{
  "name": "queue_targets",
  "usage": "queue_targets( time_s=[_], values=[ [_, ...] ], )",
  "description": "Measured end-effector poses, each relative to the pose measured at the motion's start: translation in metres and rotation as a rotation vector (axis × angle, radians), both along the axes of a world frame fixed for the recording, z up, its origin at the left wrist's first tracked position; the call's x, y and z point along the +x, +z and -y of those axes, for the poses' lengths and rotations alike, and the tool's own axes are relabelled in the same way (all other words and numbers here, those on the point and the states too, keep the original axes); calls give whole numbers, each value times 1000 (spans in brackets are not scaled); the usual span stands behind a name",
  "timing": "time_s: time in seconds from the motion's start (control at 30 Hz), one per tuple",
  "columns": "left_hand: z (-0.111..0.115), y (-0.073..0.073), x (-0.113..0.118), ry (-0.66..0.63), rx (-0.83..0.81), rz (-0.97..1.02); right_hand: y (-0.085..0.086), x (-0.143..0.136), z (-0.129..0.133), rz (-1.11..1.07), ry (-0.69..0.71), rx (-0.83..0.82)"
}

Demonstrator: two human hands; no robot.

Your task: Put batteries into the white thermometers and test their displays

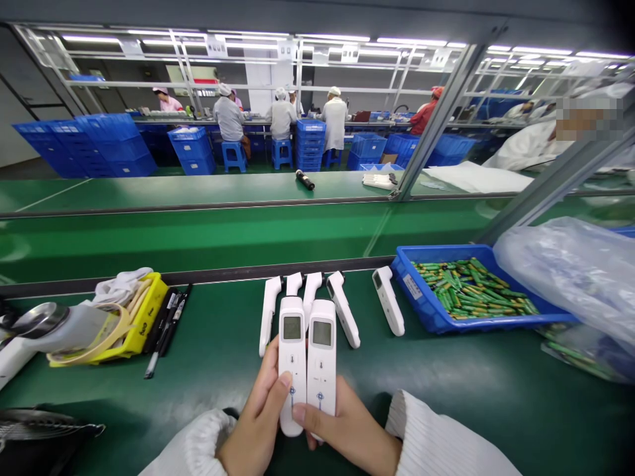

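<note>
Clasped a slim white plastic grey-screened device (292, 350) in the left hand (256, 416), lower centre of the frame, between closed fingers and thumb! Gripped a matching white plastic device (322, 350) just beside it in the right hand (354, 426), likewise closed, under a thumb reaching the first!

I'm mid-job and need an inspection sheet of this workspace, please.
Surface: green worktop, lightly reflective.
Job's things: five white thermometers lying beyond the hands, two more held; green batteries in a blue tray at right.
Clutter: yellow bin of mixed items and dark pens at left; clear plastic bag by the tray's right end.
Hands: left hand and right hand each grip one thermometer, screens facing the camera; no readings legible.
Cables: nothing seen that is clearly a cable.
Surroundings: stacked blue crates; people in caps at a far bench.
</note>
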State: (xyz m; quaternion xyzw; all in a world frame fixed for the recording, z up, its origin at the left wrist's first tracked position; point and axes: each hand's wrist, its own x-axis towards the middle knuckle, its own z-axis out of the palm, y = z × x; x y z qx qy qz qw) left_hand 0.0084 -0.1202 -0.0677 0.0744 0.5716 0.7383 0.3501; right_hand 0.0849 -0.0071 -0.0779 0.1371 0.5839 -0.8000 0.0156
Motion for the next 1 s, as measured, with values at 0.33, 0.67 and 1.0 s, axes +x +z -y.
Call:
queue_targets(
  time_s=[0.33,0.67,1.0],
  values=[
    [5,4,-12,-97,-43,3,3,2,-2,78,46,60],
    [-1,11,-11,10,1,-86,7,3,-1,10,-116,86],
    [-4,14,-9,-29,108,14,18,2,-3,-127,-206,-154]
  ],
)
